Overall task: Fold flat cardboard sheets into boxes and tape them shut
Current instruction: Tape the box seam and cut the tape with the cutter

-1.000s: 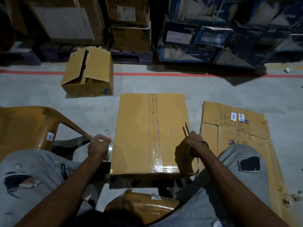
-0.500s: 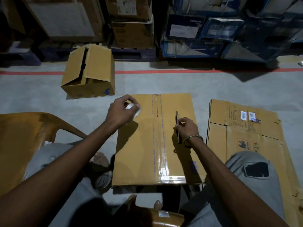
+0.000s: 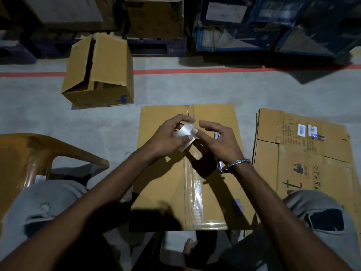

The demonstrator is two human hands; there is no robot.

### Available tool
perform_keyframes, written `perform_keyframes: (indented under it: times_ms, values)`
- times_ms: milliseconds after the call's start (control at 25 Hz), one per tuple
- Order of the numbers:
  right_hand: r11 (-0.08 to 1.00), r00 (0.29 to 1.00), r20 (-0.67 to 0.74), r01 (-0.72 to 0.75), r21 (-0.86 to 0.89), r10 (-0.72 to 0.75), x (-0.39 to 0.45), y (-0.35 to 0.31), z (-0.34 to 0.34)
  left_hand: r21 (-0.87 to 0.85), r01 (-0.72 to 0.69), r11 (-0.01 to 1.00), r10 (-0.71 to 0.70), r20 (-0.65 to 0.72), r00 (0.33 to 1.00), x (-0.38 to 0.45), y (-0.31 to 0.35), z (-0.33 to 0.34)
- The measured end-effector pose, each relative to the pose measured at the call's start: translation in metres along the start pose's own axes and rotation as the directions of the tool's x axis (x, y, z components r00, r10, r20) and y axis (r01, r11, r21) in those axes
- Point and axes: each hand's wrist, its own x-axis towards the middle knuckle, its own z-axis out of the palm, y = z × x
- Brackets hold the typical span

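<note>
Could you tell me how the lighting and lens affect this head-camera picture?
Head view: dim, dark corners; hard hand shadows fall across the box; glare glints on its tape strip; the red floor line bows from wide-angle distortion.
</note>
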Motion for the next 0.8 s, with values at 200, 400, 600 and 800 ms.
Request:
perform_keyframes:
  times_ms: [200,400,600,800]
  values:
    - [0.980,0.991,-0.134,0.051,0.194,-0.025,-0.005,0.004,0.010,0.087,-0.114,0.990,0.109,0.052,0.993,-0.001,-0.001,0.006]
    - [0.978,0.975,-0.222,0.075,0.195,-0.030,-0.008,0.002,0.008,0.159,-0.151,0.976,0.142,0.068,0.988,-0.001,0.001,0.011]
    - [0.987,0.962,-0.263,0.107,0.123,-0.072,-0.012,0.002,0.007,0.242,-0.085,0.966,0.059,0.112,0.992,-0.007,0.004,0.015]
    - [0.965,0.958,-0.285,0.104,0.242,-0.032,-0.013,-0.003,0.006,0.235,-0.055,0.970,0.058,-0.004,0.998,-0.002,0.010,0.007]
